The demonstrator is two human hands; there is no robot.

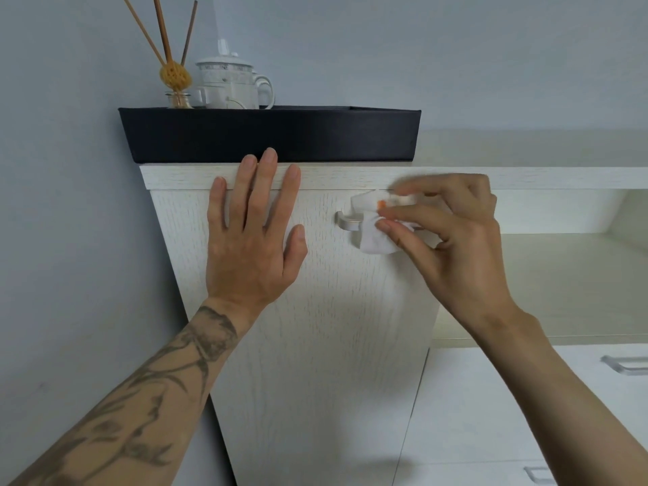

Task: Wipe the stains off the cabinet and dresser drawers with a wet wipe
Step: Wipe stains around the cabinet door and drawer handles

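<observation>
A tall white wood-grain cabinet door [333, 327] fills the middle of the view. My left hand [250, 233] lies flat against its upper left part, fingers spread, fingertips on the top edge. My right hand [445, 236] pinches a crumpled white wet wipe [373, 236] that carries an orange smear. The wipe is pressed around the right end of the door's silver handle [347, 221], hiding that end. My right fingers look slightly blurred.
A black fabric bin [270, 135] sits on the cabinet top, with a reed diffuser [175, 78] and a white lidded mug [231, 84] behind it. To the right is an open shelf [561, 275]; white dresser drawers with silver handles [624, 364] lie below it.
</observation>
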